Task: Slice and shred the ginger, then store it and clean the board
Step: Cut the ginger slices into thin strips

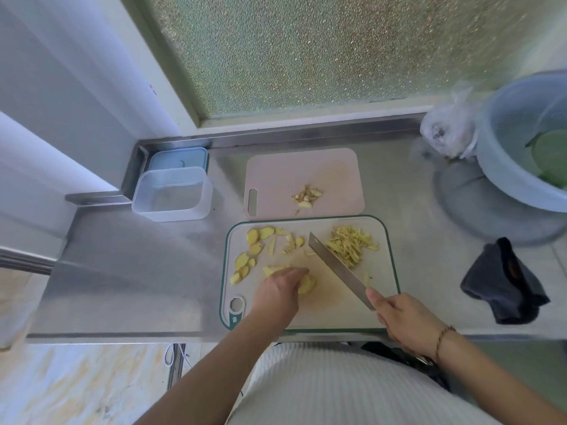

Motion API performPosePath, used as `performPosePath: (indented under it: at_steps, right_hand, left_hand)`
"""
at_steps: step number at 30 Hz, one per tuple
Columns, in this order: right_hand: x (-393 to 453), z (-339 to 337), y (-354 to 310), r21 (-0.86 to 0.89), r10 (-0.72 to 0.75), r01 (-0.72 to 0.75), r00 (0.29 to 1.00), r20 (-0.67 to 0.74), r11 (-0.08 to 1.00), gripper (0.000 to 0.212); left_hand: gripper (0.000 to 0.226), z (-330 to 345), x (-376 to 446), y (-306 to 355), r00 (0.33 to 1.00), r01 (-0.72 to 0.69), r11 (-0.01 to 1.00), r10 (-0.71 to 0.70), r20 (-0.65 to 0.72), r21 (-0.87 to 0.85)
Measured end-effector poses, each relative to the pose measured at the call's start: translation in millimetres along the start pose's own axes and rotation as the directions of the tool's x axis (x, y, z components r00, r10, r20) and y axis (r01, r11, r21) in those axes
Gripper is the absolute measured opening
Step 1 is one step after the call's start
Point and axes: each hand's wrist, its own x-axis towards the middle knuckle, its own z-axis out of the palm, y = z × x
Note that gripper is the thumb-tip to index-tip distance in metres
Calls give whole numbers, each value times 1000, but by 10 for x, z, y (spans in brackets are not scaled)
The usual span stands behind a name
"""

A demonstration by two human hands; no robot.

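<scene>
A white cutting board (325,308) with a green rim lies on the steel counter. Round ginger slices (256,240) are spread over its left part, and a heap of ginger shreds (352,245) sits at its upper right. My left hand (280,291) presses down on a small stack of ginger slices (307,285) near the board's middle, fingers curled over it. My right hand (402,320) grips the handle of a knife (337,268), whose blade points up and left, its edge beside the shreds.
A pink board (331,170) with ginger scraps (306,194) lies behind. At back left stand a clear plastic box (171,194) and its blue lid (176,157). A dark cloth (503,283), a plastic bag (448,130) and a blue colander (521,142) sit at right.
</scene>
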Motion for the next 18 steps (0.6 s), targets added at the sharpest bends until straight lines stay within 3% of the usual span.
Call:
performPosePath:
  at_steps: [3,9,14,18]
  right_hand:
    - [-7,6,-2,3,5,-5,1000,15,1000,61]
    - [-19,25,90,-13,-7,7,1000,20,1000,61]
    - [2,50,209,-94,-20,20,1000,-1,995,62]
    - [39,87,184,-144,-67,68,998,10,987,60]
  left_hand:
    - [34,22,-26,19,1000,-3,1000,3,4,-19]
    - [25,61,-34,162,985,166,977,-169,-15,-135]
    - [26,191,-78,238,986,152,973,-160,-35,-172]
    - [20,315,-78,285,996,55,984,-66,-61,-172]
